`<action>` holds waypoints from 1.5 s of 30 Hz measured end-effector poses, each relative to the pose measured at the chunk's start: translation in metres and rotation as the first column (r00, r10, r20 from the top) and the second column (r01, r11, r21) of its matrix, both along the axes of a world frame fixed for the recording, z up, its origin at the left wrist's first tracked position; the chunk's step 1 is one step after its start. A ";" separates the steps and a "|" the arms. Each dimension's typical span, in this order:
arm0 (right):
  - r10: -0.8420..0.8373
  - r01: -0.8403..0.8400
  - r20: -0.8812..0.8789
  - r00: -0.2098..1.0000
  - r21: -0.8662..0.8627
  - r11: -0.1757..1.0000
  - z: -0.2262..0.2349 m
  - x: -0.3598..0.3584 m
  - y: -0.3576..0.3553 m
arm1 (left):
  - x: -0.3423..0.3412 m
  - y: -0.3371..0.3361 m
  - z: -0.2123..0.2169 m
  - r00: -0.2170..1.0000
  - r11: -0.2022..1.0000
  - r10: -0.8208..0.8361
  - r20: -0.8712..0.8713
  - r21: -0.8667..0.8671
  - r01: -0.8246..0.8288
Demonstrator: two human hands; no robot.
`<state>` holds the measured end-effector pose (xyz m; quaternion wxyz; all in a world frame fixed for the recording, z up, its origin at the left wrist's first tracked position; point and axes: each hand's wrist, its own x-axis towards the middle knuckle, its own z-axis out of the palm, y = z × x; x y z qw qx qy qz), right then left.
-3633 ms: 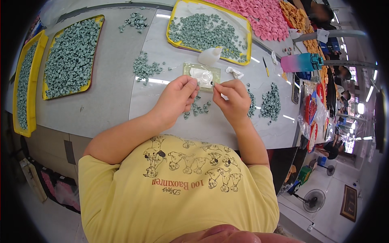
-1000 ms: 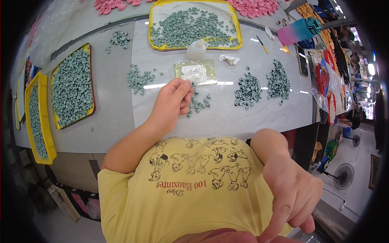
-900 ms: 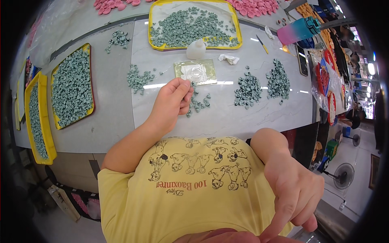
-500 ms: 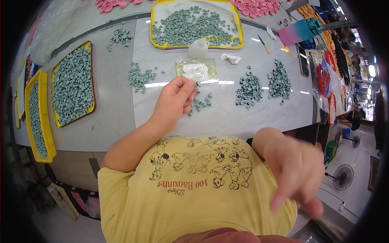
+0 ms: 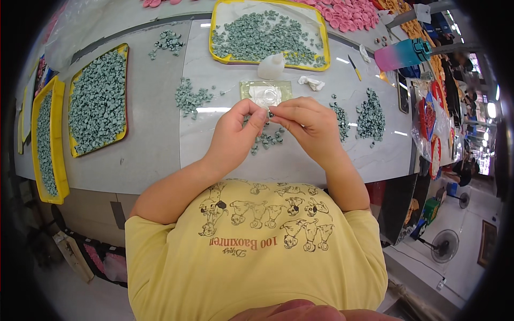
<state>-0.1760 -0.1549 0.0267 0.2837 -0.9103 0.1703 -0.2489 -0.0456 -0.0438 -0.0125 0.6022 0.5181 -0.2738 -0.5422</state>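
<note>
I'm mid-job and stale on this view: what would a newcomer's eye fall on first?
Probably the bare left hand and bare right hand, fingertips close together at the near side of a flat, pale-green rectangular block. Next might come the shallow yellow-rimmed tray of small grey-green pieces beyond it. The pink-and-teal bottle toward the right and bright pink pieces at the top also stand out.

The shirt (image 5: 316, 267) is yellow, printed with black-outlined dogs (image 5: 293, 215) and red lettering (image 5: 245, 243). The pieces (image 5: 369, 120) are grey-green, the far tray (image 5: 325, 45) yellow with a white liner (image 5: 227, 13). At right, the flask (image 5: 399, 55) fades from pink to teal. The table (image 5: 209, 136) is grey, the far heap (image 5: 350, 16) pink.
</note>
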 end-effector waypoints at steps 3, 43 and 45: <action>-0.036 0.035 0.069 0.997 0.020 0.999 -0.012 0.004 0.008 | 0.001 0.001 -0.001 0.992 0.999 0.038 0.121 0.018 -0.041; -0.414 0.339 -0.455 0.788 -0.239 0.910 -0.021 -0.047 -0.051 | 0.008 -0.005 0.012 0.883 0.962 -0.079 -0.463 0.196 0.189; -0.314 0.346 -0.383 0.868 0.014 0.938 -0.012 -0.033 -0.037 | 0.008 -0.005 0.010 0.892 0.959 -0.093 -0.443 0.200 0.199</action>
